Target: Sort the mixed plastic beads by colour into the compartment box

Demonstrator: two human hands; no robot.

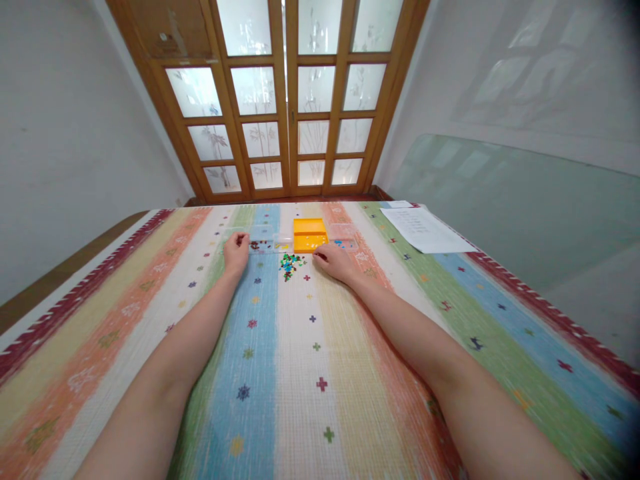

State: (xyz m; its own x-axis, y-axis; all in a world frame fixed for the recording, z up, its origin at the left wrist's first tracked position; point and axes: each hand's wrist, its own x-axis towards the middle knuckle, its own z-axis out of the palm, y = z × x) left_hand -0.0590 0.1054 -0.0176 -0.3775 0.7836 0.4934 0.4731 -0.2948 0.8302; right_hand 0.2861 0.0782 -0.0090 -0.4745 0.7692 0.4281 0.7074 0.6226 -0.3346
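1. The pile of small shiny pieces point(289, 266) is mixed green, blue and dark brown; it lies loosely on the cloth-covered worktop point(295, 353), just before the open orange box point(309, 226).
2. The left hand point(237, 249), with bent fingers, is beside the dark brown pieces point(261, 246).
3. The right hand point(331, 259), also bent, is near the orange box.
4. Whether either hand grips something, I cannot tell.

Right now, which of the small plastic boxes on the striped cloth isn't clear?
The yellow-orange rectangular plastic box, between the clear rectangular plastic boxes; its solid colour sets it apart.
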